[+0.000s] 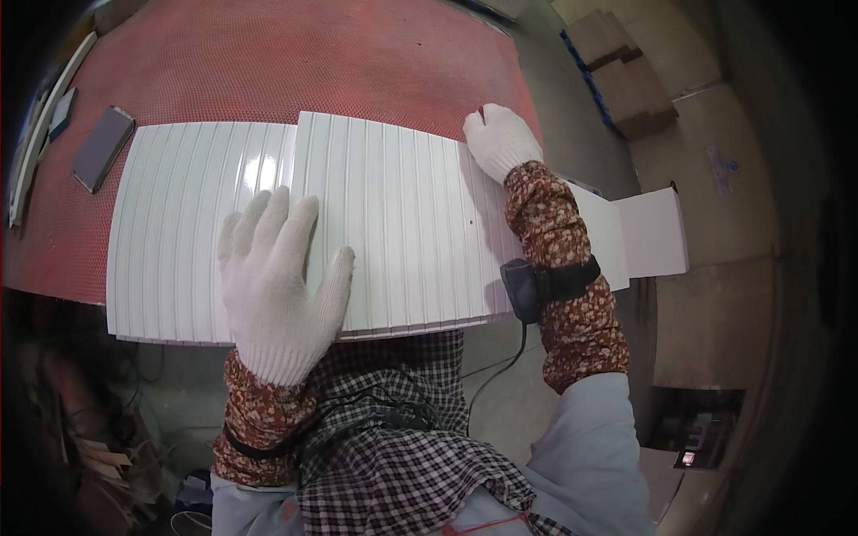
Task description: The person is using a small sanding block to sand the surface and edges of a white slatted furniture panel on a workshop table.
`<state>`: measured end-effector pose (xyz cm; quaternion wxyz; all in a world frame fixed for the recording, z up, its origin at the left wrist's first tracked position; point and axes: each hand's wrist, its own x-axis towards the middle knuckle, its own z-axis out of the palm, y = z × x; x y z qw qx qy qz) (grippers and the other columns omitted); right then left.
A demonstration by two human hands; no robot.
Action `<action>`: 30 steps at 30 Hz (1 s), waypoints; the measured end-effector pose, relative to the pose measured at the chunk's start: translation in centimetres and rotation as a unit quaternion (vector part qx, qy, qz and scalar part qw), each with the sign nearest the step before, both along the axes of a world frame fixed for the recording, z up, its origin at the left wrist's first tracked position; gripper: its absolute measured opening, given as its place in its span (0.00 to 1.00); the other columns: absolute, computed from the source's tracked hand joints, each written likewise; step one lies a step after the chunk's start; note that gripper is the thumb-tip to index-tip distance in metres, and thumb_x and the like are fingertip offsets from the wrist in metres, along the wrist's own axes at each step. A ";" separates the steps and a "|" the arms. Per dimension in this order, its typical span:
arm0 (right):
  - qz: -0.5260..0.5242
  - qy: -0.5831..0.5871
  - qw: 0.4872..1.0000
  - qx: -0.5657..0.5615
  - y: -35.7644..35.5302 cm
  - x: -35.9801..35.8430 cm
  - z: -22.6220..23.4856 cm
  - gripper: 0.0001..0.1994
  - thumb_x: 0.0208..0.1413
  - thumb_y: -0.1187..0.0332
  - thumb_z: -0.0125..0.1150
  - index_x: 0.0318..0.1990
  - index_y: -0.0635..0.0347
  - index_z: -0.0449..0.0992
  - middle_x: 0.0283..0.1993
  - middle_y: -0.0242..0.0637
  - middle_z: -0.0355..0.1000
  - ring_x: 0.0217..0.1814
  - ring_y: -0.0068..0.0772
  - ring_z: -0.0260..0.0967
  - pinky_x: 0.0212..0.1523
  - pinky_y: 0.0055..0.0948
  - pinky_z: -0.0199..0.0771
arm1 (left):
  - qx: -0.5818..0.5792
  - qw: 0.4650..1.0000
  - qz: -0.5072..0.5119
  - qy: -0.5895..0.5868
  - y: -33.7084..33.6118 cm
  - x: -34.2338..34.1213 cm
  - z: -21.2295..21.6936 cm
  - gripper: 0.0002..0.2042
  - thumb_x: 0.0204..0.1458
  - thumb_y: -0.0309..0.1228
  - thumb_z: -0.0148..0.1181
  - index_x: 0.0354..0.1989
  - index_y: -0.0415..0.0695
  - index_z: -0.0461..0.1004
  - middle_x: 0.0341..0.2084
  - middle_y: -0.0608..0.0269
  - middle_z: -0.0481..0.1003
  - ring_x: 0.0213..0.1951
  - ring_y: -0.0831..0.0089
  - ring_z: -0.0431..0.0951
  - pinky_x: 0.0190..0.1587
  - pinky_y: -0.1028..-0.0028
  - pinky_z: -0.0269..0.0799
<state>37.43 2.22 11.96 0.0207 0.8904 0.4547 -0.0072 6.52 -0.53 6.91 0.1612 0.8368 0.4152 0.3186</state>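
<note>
Two white, glossy grooved panels lie side by side and partly overlapping: a left panel [170, 223] and a right panel [398, 205]. My left hand [281, 277], in a white knit glove, rests spread and flat over their near part, close to where they meet. At the far right corner of the right panel is my right hand [502, 141], gloved the same way. Its fingers are curled closed, and whatever they may hold is hidden. Beyond my right forearm, a plain white piece [652, 232] sticks out to the right.
The panels lie on a red mesh-covered table [357, 54]. A grey block [102, 148] sits at the left, near long pale strips [54, 116] along the table's edge. Brown stacked cartons [630, 89] stand far right. A cable [500, 371] hangs from a black device [525, 290] on my right forearm.
</note>
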 end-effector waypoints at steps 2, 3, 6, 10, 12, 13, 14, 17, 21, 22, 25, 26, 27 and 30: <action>-0.015 -0.007 1.000 -0.010 0.0 -0.1 -0.1 0.24 0.69 0.54 0.41 0.54 0.64 0.77 0.55 0.57 0.77 0.59 0.55 0.76 0.62 0.51 0.72 | -0.003 1.000 -0.007 -0.023 0.0 0.0 -0.3 0.26 0.51 0.36 0.68 0.57 0.33 0.75 0.58 0.40 0.74 0.64 0.45 0.70 0.68 0.49 0.63; -0.013 -0.006 1.000 -0.009 -0.2 -0.6 -0.1 0.24 0.69 0.54 0.41 0.54 0.64 0.77 0.55 0.57 0.77 0.59 0.55 0.76 0.62 0.51 0.72 | 0.028 1.000 0.002 -0.009 0.1 0.1 -0.5 0.25 0.52 0.36 0.67 0.56 0.33 0.76 0.57 0.42 0.75 0.62 0.47 0.72 0.67 0.51 0.64; -0.037 0.004 0.999 0.013 -2.5 -2.2 0.2 0.24 0.70 0.54 0.40 0.54 0.64 0.76 0.53 0.58 0.77 0.58 0.56 0.76 0.61 0.51 0.73 | 0.011 1.000 0.002 -0.003 0.2 0.4 -0.2 0.24 0.52 0.36 0.67 0.55 0.33 0.76 0.55 0.43 0.76 0.61 0.47 0.73 0.66 0.52 0.65; -0.025 0.022 0.999 -0.008 -8.6 -5.2 0.2 0.23 0.71 0.54 0.41 0.50 0.67 0.75 0.41 0.57 0.80 0.47 0.58 0.79 0.51 0.53 0.76 | -0.003 1.000 -0.001 -0.012 0.3 0.5 -0.3 0.24 0.52 0.35 0.66 0.54 0.33 0.76 0.55 0.42 0.77 0.60 0.47 0.74 0.66 0.52 0.66; -0.031 0.023 0.999 0.000 -12.8 -7.9 0.0 0.21 0.71 0.55 0.43 0.46 0.67 0.75 0.34 0.56 0.79 0.40 0.58 0.80 0.44 0.55 0.77 | 0.055 0.998 0.026 -0.013 0.3 0.0 -1.0 0.23 0.53 0.36 0.66 0.54 0.32 0.77 0.55 0.42 0.77 0.61 0.47 0.73 0.66 0.51 0.66; -0.032 0.023 0.999 -0.001 -15.0 -9.0 -0.3 0.21 0.71 0.55 0.43 0.46 0.67 0.75 0.34 0.56 0.79 0.40 0.58 0.80 0.44 0.55 0.77 | 0.059 0.998 0.031 -0.008 0.2 0.1 -1.1 0.24 0.53 0.36 0.66 0.54 0.32 0.77 0.55 0.42 0.77 0.61 0.47 0.73 0.66 0.51 0.66; -0.038 0.051 0.998 0.019 -17.5 -10.0 -0.2 0.20 0.70 0.55 0.45 0.45 0.66 0.74 0.31 0.56 0.78 0.37 0.59 0.79 0.41 0.55 0.77 | 0.059 0.998 0.028 -0.011 0.2 0.2 -1.0 0.24 0.53 0.36 0.66 0.54 0.32 0.77 0.55 0.42 0.77 0.61 0.47 0.73 0.66 0.51 0.66; -0.024 0.106 0.994 0.015 -23.3 -13.0 -0.7 0.16 0.69 0.57 0.50 0.40 0.64 0.73 0.25 0.55 0.75 0.30 0.60 0.78 0.34 0.55 0.77 | 0.064 0.997 0.028 -0.012 0.0 0.3 -0.9 0.24 0.52 0.36 0.67 0.54 0.33 0.77 0.55 0.42 0.77 0.61 0.47 0.73 0.66 0.51 0.66; -0.081 0.122 0.989 0.039 -25.0 -13.8 -0.9 0.17 0.70 0.57 0.52 0.37 0.63 0.74 0.25 0.54 0.75 0.30 0.59 0.78 0.33 0.52 0.77 | 0.061 0.998 0.017 -0.013 0.2 0.8 -1.0 0.24 0.52 0.37 0.67 0.54 0.33 0.77 0.53 0.44 0.77 0.60 0.49 0.74 0.66 0.51 0.66; -0.131 0.138 0.974 0.120 -24.9 -14.1 -0.3 0.17 0.69 0.57 0.53 0.36 0.63 0.74 0.25 0.53 0.75 0.31 0.59 0.78 0.33 0.51 0.76 | 0.074 0.997 0.011 -0.013 0.1 0.5 -1.2 0.24 0.52 0.37 0.67 0.54 0.33 0.77 0.53 0.44 0.77 0.59 0.49 0.74 0.66 0.51 0.66; -0.118 0.157 0.971 0.136 -22.8 -14.2 0.4 0.17 0.69 0.57 0.55 0.37 0.65 0.74 0.25 0.53 0.76 0.31 0.59 0.78 0.34 0.51 0.76 | 0.049 0.998 0.023 -0.018 0.1 0.3 -1.0 0.25 0.52 0.37 0.67 0.55 0.33 0.77 0.54 0.44 0.77 0.60 0.49 0.74 0.67 0.51 0.65; -0.115 0.158 0.972 0.132 -22.2 -14.3 0.3 0.17 0.69 0.57 0.56 0.37 0.65 0.74 0.26 0.54 0.76 0.31 0.59 0.78 0.34 0.51 0.76 | 0.050 0.998 0.021 -0.018 0.2 0.3 -0.9 0.25 0.52 0.37 0.67 0.55 0.33 0.77 0.54 0.44 0.77 0.60 0.49 0.74 0.67 0.51 0.65; -0.089 0.147 0.977 0.127 -21.8 -14.2 0.2 0.18 0.69 0.57 0.55 0.37 0.66 0.74 0.26 0.55 0.76 0.31 0.59 0.78 0.35 0.51 0.77 | 0.051 0.998 0.023 -0.010 0.2 0.4 -1.0 0.25 0.52 0.37 0.67 0.55 0.33 0.77 0.55 0.43 0.77 0.61 0.49 0.73 0.67 0.51 0.65; -0.102 0.147 0.978 0.105 -21.4 -13.8 -0.4 0.18 0.69 0.56 0.55 0.38 0.66 0.74 0.25 0.54 0.75 0.32 0.60 0.78 0.34 0.51 0.77 | 0.044 0.999 0.024 0.004 0.1 0.5 -0.8 0.25 0.52 0.37 0.66 0.56 0.33 0.76 0.56 0.43 0.76 0.62 0.48 0.73 0.68 0.51 0.64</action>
